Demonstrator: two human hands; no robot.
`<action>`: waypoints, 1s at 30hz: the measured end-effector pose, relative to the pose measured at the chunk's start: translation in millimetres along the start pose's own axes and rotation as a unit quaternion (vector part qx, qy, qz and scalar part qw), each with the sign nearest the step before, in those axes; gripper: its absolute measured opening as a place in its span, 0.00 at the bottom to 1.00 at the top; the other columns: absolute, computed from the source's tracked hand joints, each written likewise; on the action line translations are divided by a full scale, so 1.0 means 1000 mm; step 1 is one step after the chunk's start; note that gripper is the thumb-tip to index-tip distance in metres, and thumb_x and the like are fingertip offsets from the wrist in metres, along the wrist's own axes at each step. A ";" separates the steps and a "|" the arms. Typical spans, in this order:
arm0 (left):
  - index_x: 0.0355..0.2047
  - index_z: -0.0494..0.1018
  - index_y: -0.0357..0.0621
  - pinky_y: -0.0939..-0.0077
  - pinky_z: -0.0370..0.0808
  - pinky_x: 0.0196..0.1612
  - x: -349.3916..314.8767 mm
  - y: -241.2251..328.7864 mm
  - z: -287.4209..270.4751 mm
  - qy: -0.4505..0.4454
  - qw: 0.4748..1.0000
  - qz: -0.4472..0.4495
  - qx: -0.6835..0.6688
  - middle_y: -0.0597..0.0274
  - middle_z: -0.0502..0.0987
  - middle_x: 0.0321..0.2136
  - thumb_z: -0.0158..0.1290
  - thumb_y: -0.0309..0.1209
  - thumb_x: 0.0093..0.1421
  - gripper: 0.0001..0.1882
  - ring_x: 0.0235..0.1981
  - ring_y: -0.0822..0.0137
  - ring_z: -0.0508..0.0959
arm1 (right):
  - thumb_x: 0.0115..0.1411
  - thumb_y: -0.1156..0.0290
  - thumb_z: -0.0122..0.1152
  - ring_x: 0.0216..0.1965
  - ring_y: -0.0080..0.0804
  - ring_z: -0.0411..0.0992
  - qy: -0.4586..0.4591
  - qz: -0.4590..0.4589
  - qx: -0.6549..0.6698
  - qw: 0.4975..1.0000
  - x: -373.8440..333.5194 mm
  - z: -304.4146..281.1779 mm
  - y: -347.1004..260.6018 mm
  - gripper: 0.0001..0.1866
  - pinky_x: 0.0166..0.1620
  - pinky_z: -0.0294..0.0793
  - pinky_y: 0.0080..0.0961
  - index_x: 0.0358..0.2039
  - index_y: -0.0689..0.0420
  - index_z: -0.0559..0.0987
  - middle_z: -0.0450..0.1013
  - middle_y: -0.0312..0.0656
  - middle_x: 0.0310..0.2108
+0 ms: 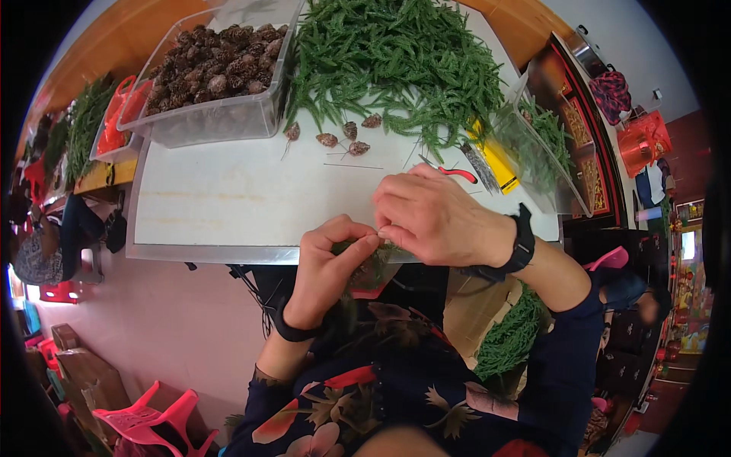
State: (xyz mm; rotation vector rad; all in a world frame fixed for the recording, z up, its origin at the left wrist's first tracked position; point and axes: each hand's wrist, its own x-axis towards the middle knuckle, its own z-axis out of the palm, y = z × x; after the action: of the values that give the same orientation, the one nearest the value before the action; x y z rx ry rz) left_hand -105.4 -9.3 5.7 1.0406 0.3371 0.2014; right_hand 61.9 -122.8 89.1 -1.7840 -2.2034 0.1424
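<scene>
At the counter's point(228, 209) near edge, my left hand point(329, 263) grips a green sprig point(371, 269), my right hand point(428, 215) pinched narrow beside it; open room spans the counter's left front.

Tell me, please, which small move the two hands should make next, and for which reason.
I would perhaps turn the right hand slightly, with the left hand steady. Both hands meet in close pinches, with a green sprig just below in the view, so a small twist could be made without regrasping; what lies between the pinches is too small to tell.
</scene>
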 end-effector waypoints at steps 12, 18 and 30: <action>0.31 0.78 0.35 0.85 0.69 0.36 0.003 0.005 -0.010 -0.030 0.994 -0.036 -0.102 0.68 0.78 0.28 0.54 0.23 0.61 0.05 0.31 0.78 0.74 | 0.50 0.71 0.64 0.33 0.28 0.71 0.122 -0.143 -0.111 0.976 -0.004 0.006 0.013 0.13 0.44 0.70 0.32 0.38 0.53 0.78 0.73 0.36 0.39; 0.30 0.78 0.36 0.82 0.70 0.34 0.003 0.009 -0.004 -0.038 0.992 -0.070 -0.096 0.66 0.78 0.27 0.55 0.23 0.61 0.04 0.29 0.77 0.74 | 0.49 0.70 0.62 0.32 0.28 0.70 0.108 -0.183 -0.177 0.961 -0.011 -0.002 0.005 0.11 0.43 0.70 0.34 0.35 0.54 0.78 0.73 0.35 0.38; 0.30 0.79 0.37 0.79 0.65 0.27 0.001 0.017 0.013 0.033 0.925 0.176 0.335 0.66 0.70 0.20 0.58 0.20 0.55 0.02 0.24 0.76 0.69 | 0.54 0.68 0.60 0.32 0.28 0.71 0.075 0.063 0.096 0.991 -0.019 0.013 0.004 0.05 0.44 0.67 0.33 0.32 0.53 0.77 0.73 0.35 0.32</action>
State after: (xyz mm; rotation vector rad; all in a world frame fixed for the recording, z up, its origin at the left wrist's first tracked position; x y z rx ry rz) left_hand -99.2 -11.3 26.5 1.7784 0.2813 0.4666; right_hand 65.5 -138.8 72.7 -1.7651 -1.9064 0.2324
